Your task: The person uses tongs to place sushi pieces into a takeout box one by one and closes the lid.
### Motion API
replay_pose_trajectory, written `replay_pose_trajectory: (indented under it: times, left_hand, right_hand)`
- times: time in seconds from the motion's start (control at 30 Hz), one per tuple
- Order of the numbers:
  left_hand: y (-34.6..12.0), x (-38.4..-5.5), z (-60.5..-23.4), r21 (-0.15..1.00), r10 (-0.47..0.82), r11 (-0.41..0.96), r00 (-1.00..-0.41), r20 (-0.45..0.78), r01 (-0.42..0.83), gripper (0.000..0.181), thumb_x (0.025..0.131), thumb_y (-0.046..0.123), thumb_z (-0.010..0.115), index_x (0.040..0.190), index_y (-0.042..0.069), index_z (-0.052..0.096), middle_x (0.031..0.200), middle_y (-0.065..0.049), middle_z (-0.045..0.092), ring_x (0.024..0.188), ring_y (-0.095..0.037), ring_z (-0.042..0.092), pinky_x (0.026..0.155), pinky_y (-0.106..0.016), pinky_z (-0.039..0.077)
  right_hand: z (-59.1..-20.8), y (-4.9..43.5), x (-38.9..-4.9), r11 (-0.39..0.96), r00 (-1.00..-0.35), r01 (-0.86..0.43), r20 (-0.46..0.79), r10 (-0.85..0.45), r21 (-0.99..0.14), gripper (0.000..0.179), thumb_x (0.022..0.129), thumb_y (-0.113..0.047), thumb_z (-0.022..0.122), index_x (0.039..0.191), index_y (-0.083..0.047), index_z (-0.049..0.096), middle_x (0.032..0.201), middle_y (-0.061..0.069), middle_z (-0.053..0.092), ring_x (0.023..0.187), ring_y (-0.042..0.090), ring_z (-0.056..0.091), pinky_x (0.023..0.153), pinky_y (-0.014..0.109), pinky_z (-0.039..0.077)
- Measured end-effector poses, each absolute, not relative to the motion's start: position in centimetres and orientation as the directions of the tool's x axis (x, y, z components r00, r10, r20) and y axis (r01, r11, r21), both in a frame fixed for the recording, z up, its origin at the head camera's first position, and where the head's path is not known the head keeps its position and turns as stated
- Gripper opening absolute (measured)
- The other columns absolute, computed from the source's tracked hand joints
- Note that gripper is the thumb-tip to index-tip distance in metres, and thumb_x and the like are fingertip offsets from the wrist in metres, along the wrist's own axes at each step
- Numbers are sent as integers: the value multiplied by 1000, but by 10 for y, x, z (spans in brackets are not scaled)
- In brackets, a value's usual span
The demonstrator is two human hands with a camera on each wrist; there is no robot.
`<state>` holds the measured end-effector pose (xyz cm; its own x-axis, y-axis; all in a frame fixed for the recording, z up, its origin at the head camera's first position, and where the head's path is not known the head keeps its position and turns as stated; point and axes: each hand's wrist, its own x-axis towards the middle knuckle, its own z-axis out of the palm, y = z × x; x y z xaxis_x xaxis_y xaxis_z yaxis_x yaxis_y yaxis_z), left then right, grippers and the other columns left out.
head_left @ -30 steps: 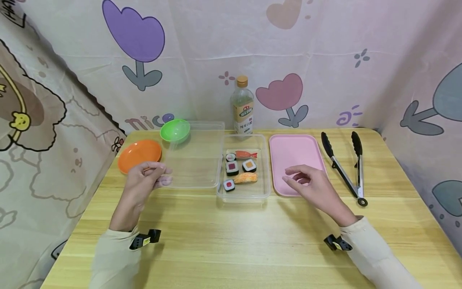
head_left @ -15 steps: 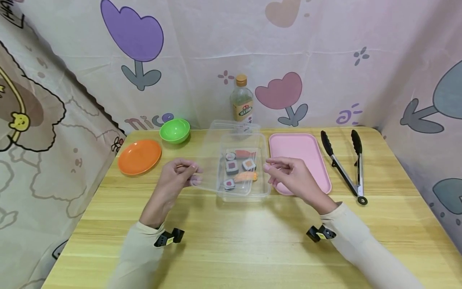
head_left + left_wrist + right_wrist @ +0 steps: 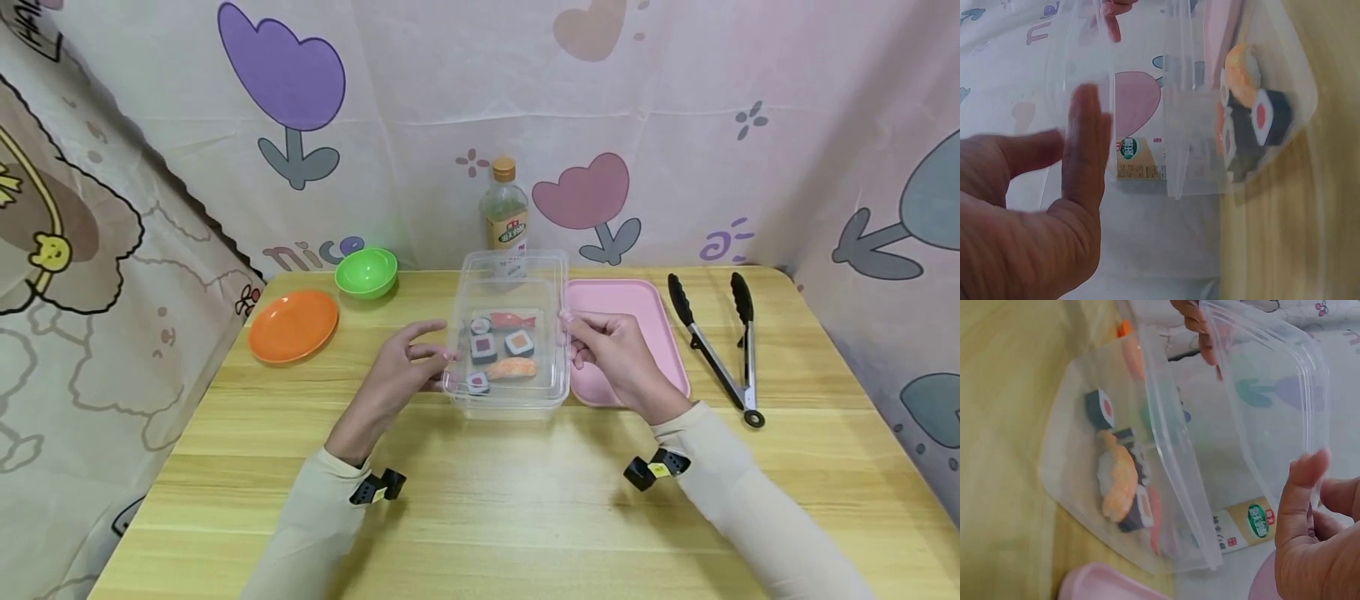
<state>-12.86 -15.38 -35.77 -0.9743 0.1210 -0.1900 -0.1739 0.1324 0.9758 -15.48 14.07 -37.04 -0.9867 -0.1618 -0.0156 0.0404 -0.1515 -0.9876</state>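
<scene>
A clear plastic lid [image 3: 510,279] hangs tilted over a clear plastic box [image 3: 506,410] with several sushi pieces [image 3: 512,367] inside. In the right wrist view a gap shows between lid [image 3: 1272,394] and box rim. My right hand [image 3: 618,354] pinches the lid's right edge between thumb and fingers. At the lid's left edge is my left hand [image 3: 397,375], fingers extended and fingertips right at the edge. The left wrist view shows those fingers [image 3: 1085,156] straight beside the lid.
A pink tray [image 3: 633,333] lies right of the box, with black-tipped tongs [image 3: 723,371] beyond. A labelled bottle [image 3: 506,208] stands behind. On the left are an orange plate [image 3: 292,327] and a green bowl [image 3: 367,273].
The lid has moved right from beside the box to above it, with my left hand travelling along. My right hand has come left and taken hold of its right edge.
</scene>
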Motion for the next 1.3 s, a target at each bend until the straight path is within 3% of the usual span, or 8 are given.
replay_pose_trajectory:
  times: [0.13,0.3,0.47,0.63,0.83,1.0,1.2,1.3]
  left_hand:
    - [-151,-136,-353,971,168,203,-972,-164,-129,55,97,6,66,149,7,49,117,-26,68,72,-20,71,70,-37,60]
    - [-144,-146,-345,968,118,246,-990,-72,-41,39,100,12,63,137,1,60,111,-25,70,67,-22,70,65,-35,60]
    - [-134,-149,-341,948,-20,302,-993,112,101,26,97,10,68,120,-3,70,105,-20,72,72,-27,72,63,-31,60]
    - [-129,-149,-342,892,-107,381,-947,304,244,21,95,10,71,111,-3,75,100,-15,75,76,-29,74,65,-27,59]
    - [-128,-148,-343,823,-148,445,-877,458,354,17,93,9,73,107,1,78,97,-9,75,79,-20,73,71,-26,57]
    - [-127,-147,-342,807,-162,438,-847,505,397,16,91,7,75,106,2,79,98,-8,73,81,-19,71,74,-24,56]
    - [-128,-145,-343,845,-172,349,-858,483,406,17,89,3,76,106,2,79,100,-10,75,81,-27,74,72,-19,56]
    - [-127,-145,-343,864,-177,327,-873,454,383,17,89,4,76,105,2,80,100,-12,76,83,-25,74,71,-19,55]
  right_hand:
    - [-367,145,-158,-140,-990,37,-17,-141,-989,39,99,-15,65,124,15,64,70,0,62,58,7,53,54,17,46]
    - [-361,146,-160,-141,-993,18,-1,-115,-990,44,98,-18,67,128,15,61,73,1,66,59,7,54,56,17,48]
    - [-356,143,-160,-152,-989,-103,117,-86,-983,36,97,-15,69,118,15,67,71,3,65,59,8,54,55,18,48]
    - [-350,139,-159,-101,-965,-255,259,-28,-962,26,95,-9,70,109,13,72,70,2,66,60,9,56,57,19,50]
    - [-346,134,-157,-25,-920,-391,389,47,-920,20,92,-1,71,106,13,74,88,5,75,62,9,63,64,22,55]
    - [-347,130,-156,-5,-881,-465,463,98,-885,16,89,4,72,103,12,74,103,16,74,69,12,70,72,27,58]
    - [-352,128,-156,-48,-870,-479,467,156,-877,16,86,10,73,102,14,73,99,16,75,84,14,74,77,31,58]
    - [-356,127,-156,-16,-863,-478,466,192,-878,16,85,9,75,100,11,75,98,17,75,85,12,72,79,29,58]
